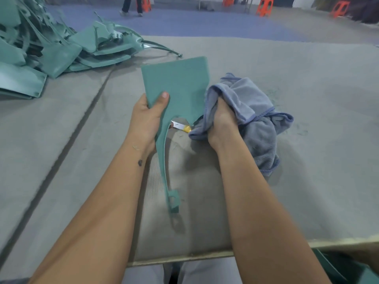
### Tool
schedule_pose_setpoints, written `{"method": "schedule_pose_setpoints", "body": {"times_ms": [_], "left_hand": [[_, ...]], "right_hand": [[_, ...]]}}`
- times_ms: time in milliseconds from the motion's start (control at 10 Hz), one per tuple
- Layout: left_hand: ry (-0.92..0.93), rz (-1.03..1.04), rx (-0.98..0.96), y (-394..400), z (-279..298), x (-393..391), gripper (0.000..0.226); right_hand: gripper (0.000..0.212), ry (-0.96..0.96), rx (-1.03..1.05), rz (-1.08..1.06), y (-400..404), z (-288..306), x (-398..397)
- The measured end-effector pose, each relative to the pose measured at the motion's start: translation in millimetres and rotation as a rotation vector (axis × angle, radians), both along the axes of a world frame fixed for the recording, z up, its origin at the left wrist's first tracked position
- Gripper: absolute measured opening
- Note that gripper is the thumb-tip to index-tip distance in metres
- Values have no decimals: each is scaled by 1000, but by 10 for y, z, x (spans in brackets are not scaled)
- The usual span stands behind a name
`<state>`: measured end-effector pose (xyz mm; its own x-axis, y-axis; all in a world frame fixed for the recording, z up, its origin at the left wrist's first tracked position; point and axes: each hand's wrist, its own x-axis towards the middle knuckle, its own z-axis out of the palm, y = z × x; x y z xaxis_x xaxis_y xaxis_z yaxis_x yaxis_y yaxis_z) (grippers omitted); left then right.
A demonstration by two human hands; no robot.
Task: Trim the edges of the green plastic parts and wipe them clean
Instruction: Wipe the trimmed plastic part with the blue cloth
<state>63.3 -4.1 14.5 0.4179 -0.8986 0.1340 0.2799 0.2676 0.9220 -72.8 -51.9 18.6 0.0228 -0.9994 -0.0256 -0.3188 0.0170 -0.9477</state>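
Wiping step, head view | left hand (150, 117) gripping green plastic part (176, 87) above counter (307, 83) | right hand (222, 119) bunched around blue cloth (252, 111) beside part | next: likely sweep cloth across face.

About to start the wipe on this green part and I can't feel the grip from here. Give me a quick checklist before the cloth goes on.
1. Left hand has the green part pinched at its wide panel: ok.
2. Right hand has the blue cloth bunched and ready: ok.
3. Cloth on the panel face: not ok, it sits at the part's right edge.
4. Knife out of the way: not ok, it lies on the table under the part, by the cloth.
5. Edges fully trimmed: cannot tell.
6. Pile of green parts apart from the work: ok.
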Motion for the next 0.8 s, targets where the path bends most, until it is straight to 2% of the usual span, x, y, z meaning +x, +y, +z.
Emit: {"method": "schedule_pose_setpoints", "body": {"times_ms": [100, 200, 300, 400, 500, 600, 700, 800], "left_hand": [[-5, 60, -72, -38, -32, 17, 10], [10, 60, -90, -49, -49, 8, 12], [19, 19, -69, -23, -45, 8, 12], [-26, 20, -40, 5, -17, -4, 10], [-55, 11, -18, 23, 16, 2, 8], [-125, -19, 48, 35, 29, 72, 9], [-160, -64, 79, 26, -2, 65, 11], [-193, -66, 65, -1, -34, 4, 13]], "right_hand": [[23, 347, -218, 286, 31, -71, 65], [39, 321, 43, 222, -14, -30, 124], [47, 687, -85, 200, 62, 86, 80], [42, 812, -186, 203, 44, 118, 113], [38, 412, -266, 66, 77, 83, 113], [39, -63, -144, 80, 102, 80, 5], [23, 123, -284, 116, 12, -2, -5], [45, 900, -322, 436, -40, -69, 49]]}}
